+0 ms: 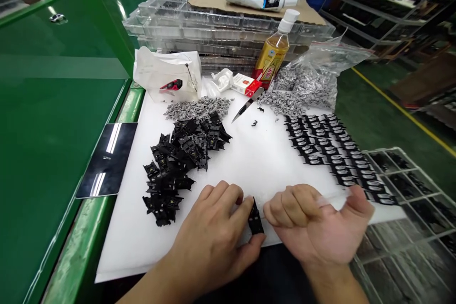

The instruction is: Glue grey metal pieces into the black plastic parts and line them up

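Observation:
My left hand (213, 232) pinches a small black plastic part (255, 218) between thumb and fingers at the near edge of the white mat (256, 161). My right hand (317, 228) sits just right of that part, fingers curled in; its thumb is smeared by motion and what it holds, if anything, is too small to see. A loose pile of black plastic parts (181, 161) lies left of my hands. Rows of finished black parts (335, 152) line the right side of the mat.
Heaps of small grey metal clips (199, 107) and a clear bag of more clips (309, 85) lie at the back. Scissors (247, 104), a bottle (274, 52), a red-white box (245, 84), stacked clear trays (213, 23) and a compartment tray (409, 218) surround the mat. A green frame (53, 128) stands left.

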Demonstrator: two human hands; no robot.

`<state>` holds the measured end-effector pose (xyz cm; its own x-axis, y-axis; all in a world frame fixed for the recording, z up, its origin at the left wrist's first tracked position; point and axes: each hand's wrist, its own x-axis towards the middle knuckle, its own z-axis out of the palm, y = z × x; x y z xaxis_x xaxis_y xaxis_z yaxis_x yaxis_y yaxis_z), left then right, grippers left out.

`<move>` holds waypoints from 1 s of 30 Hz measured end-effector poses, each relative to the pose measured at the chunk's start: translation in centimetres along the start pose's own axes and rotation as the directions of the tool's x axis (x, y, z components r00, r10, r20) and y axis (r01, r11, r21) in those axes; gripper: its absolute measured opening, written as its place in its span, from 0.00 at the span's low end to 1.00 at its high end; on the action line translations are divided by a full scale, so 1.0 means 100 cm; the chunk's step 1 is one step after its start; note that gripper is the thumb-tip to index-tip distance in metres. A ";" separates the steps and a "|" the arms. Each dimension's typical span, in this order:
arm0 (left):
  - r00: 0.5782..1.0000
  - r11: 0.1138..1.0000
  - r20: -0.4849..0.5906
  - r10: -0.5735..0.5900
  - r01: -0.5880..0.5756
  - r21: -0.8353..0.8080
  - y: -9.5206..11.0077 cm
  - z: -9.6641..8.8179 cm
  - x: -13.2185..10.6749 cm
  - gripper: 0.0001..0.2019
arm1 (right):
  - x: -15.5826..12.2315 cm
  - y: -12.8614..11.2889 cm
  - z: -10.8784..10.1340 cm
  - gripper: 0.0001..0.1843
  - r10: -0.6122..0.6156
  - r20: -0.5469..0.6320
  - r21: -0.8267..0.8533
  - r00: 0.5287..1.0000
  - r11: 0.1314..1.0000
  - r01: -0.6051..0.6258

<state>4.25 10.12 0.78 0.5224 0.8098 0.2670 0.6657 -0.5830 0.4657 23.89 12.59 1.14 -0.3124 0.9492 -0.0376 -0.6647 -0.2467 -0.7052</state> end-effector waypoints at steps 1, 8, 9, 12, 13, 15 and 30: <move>1.000 1.000 0.002 -0.002 0.002 -0.001 0.000 0.000 0.000 0.18 | 0.000 0.000 0.000 0.36 0.006 -0.011 -0.009 1.000 1.000 -0.006; 1.000 1.000 0.009 0.000 0.000 0.005 -0.001 0.001 0.000 0.17 | -0.002 0.000 0.002 0.36 0.010 -0.021 -0.037 1.000 0.999 -0.011; 1.000 1.000 0.009 0.002 -0.002 0.008 -0.001 0.001 0.000 0.17 | -0.002 0.000 0.002 0.36 0.009 -0.022 -0.045 1.000 0.999 -0.010; 1.000 1.000 0.005 0.007 -0.007 0.012 0.000 0.000 0.000 0.17 | -0.003 0.000 0.002 0.36 0.002 -0.015 -0.067 1.000 0.998 -0.003; 1.000 1.000 0.005 0.007 -0.007 0.014 0.000 0.000 0.000 0.17 | -0.003 0.000 0.001 0.36 0.001 -0.012 -0.069 1.000 0.998 -0.002; 1.000 1.000 0.008 0.007 -0.007 0.014 0.000 0.000 0.001 0.16 | -0.003 0.000 0.001 0.36 0.001 -0.012 -0.067 1.000 0.998 -0.002; 1.000 0.999 0.013 0.015 -0.015 0.038 0.000 0.000 0.001 0.17 | -0.004 0.001 0.003 0.35 -0.027 0.017 -0.077 0.999 0.997 0.029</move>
<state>4.31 10.18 0.81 0.5388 0.8003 0.2632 0.6773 -0.5973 0.4295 23.77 12.09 1.28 -0.3060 0.9520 -0.0060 -0.6194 -0.2038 -0.7582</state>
